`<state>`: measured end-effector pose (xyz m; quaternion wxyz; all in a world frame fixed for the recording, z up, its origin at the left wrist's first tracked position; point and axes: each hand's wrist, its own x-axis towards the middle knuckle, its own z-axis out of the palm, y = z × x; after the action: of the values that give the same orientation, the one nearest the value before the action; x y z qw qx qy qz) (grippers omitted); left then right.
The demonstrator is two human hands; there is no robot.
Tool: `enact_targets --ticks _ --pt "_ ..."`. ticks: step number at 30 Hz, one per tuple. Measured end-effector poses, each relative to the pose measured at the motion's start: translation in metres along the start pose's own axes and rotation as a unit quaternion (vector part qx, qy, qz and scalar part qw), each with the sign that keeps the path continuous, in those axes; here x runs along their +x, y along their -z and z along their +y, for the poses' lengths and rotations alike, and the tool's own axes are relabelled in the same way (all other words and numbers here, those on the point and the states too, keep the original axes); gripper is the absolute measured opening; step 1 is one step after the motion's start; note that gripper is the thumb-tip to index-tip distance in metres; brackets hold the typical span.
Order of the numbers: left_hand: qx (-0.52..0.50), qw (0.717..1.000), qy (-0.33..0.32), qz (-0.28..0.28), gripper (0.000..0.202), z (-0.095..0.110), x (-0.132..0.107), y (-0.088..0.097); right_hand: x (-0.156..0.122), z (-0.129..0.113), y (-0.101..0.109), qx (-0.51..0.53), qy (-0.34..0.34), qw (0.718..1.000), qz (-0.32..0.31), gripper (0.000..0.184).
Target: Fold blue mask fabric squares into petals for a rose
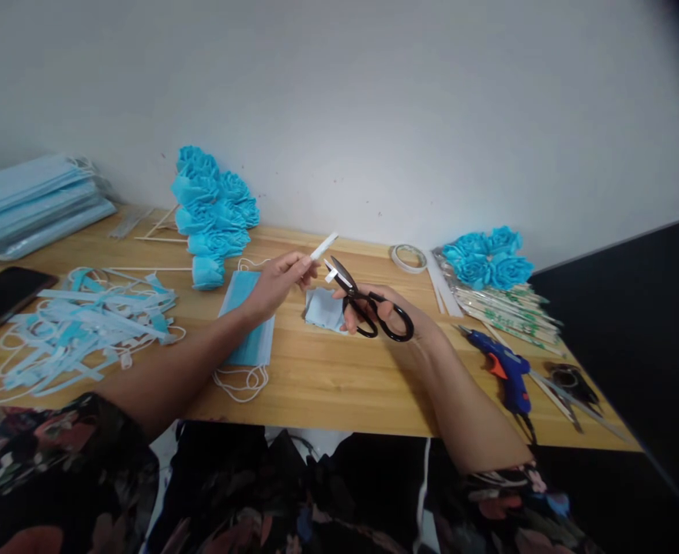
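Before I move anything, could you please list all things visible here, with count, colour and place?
Mask stack: one, pale blue, far left
Phone: one, black, left edge
Cut strips: many, blue-white, left
Thin sticks: several, pale, back left
Flowers: two clusters, blue, back left and right
Mask: one, blue, left of middle
Folded piece: one, pale blue, middle
Tape roll: one, white, back
Flat strips: several, white, right
Wrapped sticks: many, pale and green, right
Glue gun: one, blue, right
Unclear object: one, dark, right edge
Scissors: one, black, in right hand
Held strip: one, white, in left hand
Table: one, wooden brown, below
Wall: one, grey, behind
Sleeves: two, dark floral, bottom
Hands: two, bare, middle
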<state>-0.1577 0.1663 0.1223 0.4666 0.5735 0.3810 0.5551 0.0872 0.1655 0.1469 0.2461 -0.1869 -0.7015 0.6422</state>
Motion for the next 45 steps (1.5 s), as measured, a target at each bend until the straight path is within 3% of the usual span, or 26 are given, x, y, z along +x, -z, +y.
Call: enact_targets --ticks 8,18,26,45 --pt "0.024 1.000 -0.014 -0.012 0.033 -0.002 0.003 0.001 0.001 0.008 0.001 0.030 -0.023 0.997 0.064 0.093" --pt "-0.007 1.000 0.015 -0.011 0.020 -0.003 0.003 0.000 0.002 0.018 0.001 0.055 0.009 0.997 0.053 0.080" --pt "0.021 1.000 0.022 0.008 0.031 0.003 0.002 -0.002 0.002 0.005 -0.005 0.014 -0.020 0.999 0.048 0.085" --pt "0.025 1.000 0.009 -0.015 0.047 -0.002 0.001 0.000 0.003 0.000 -0.005 0.011 -0.049 0.998 0.036 0.082"
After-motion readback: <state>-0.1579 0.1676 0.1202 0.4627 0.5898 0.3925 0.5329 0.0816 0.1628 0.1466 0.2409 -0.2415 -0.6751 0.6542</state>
